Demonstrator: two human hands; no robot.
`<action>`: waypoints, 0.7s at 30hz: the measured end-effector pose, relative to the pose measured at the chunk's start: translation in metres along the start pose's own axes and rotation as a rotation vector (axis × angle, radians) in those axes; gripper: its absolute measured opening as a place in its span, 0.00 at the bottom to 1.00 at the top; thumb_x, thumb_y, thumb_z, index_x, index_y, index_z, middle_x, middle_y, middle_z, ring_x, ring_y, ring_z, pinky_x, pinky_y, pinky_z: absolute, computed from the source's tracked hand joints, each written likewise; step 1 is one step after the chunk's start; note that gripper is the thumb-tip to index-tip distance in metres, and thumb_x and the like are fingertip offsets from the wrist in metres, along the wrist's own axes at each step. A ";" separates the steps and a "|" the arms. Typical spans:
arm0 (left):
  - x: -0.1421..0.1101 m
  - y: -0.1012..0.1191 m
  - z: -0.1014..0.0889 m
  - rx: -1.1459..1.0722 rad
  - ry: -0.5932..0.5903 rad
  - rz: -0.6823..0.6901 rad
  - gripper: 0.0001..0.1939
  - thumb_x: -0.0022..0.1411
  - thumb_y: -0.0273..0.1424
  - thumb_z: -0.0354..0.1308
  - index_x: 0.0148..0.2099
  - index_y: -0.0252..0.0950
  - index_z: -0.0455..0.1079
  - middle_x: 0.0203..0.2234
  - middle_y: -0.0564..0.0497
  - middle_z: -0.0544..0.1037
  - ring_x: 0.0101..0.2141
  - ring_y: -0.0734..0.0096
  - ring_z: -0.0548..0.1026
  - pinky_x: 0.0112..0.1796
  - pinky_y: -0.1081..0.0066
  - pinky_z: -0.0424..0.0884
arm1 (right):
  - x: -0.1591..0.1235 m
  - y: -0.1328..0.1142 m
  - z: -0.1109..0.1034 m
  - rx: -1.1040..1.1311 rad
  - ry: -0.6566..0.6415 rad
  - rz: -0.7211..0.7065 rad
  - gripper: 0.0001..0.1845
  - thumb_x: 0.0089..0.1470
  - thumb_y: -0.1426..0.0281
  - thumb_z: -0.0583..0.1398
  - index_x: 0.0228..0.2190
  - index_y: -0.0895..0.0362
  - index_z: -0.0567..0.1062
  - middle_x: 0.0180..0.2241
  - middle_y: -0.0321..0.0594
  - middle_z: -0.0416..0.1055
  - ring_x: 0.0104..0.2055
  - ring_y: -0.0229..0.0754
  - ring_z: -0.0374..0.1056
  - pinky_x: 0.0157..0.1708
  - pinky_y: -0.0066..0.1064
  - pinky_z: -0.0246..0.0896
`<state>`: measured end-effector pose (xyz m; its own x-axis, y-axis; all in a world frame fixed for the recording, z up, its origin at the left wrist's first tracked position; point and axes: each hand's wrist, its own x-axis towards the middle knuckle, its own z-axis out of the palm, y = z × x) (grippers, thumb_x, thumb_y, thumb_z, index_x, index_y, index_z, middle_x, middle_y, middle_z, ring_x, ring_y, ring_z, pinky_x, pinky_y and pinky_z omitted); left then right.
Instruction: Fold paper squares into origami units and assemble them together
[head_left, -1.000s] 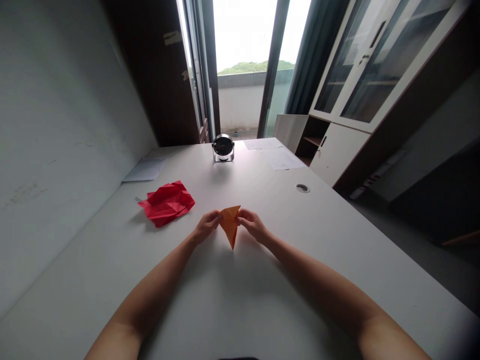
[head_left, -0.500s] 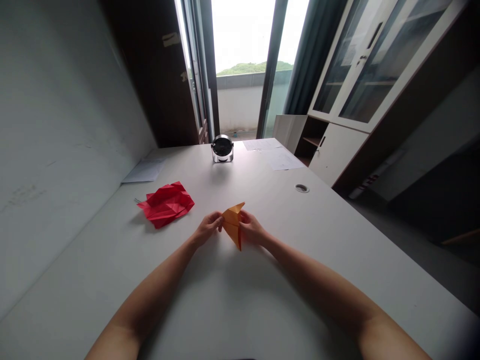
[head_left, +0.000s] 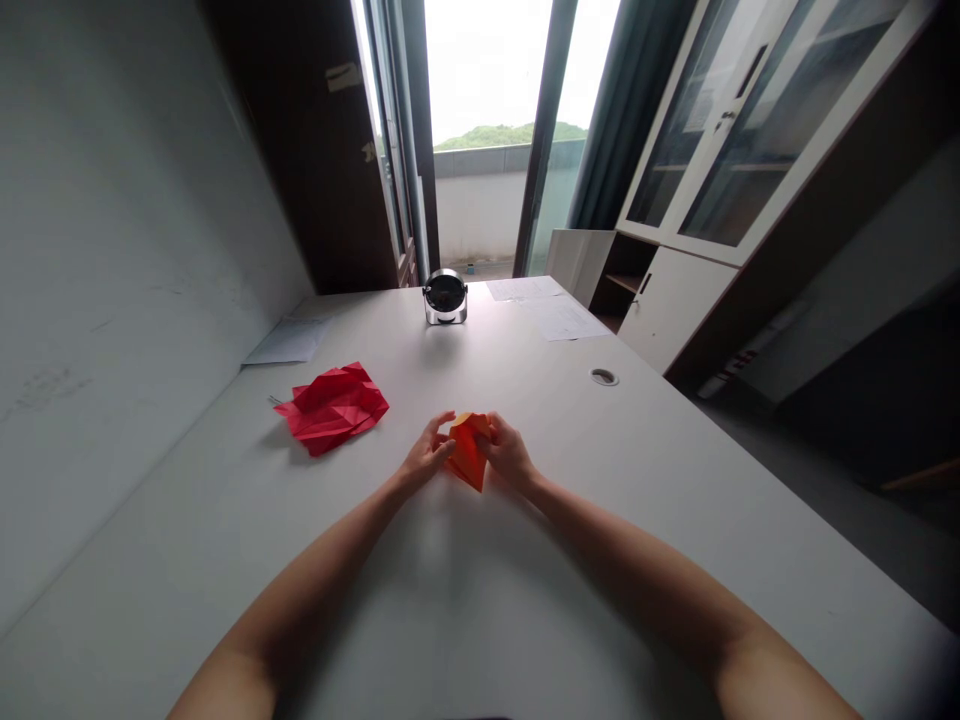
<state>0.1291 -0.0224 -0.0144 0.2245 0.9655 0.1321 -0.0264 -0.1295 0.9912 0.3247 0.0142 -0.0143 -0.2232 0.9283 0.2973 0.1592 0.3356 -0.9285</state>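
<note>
A piece of folded orange paper, creased to a point at the bottom, is held just above the white table in front of me. My right hand grips its right edge, thumb on the near face and the other fingers partly behind. At the left edge, my left hand has its thumb against the paper and its index finger raised near the top corner; its remaining fingers are partly hidden. Left of my hands lies a crumpled, folded red paper piece with a thin wire-like bit at its left end.
A round black device on a silver stand sits at the far end of the table. White sheets lie at the far right, more papers by the left wall. A cable hole is set in the tabletop's right side.
The orange paper has been turned so a brighter orange face shows. My left hand's fingers have spread from their pinch, and my right thumb has come over the near face.
</note>
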 end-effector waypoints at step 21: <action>0.010 -0.013 -0.015 -0.122 0.225 0.053 0.21 0.49 0.23 0.56 0.47 0.34 0.74 0.59 0.41 0.70 0.50 0.56 0.76 0.45 0.62 0.76 | 0.013 0.007 -0.005 0.424 -0.140 0.160 0.11 0.41 0.68 0.59 0.30 0.56 0.78 0.28 0.36 0.74 0.31 0.40 0.68 0.33 0.32 0.64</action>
<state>0.1170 -0.0077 -0.0256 -0.0025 0.9858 0.1680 -0.1530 -0.1664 0.9741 0.3274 0.0296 -0.0154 -0.3600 0.9229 0.1369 -0.1983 0.0677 -0.9778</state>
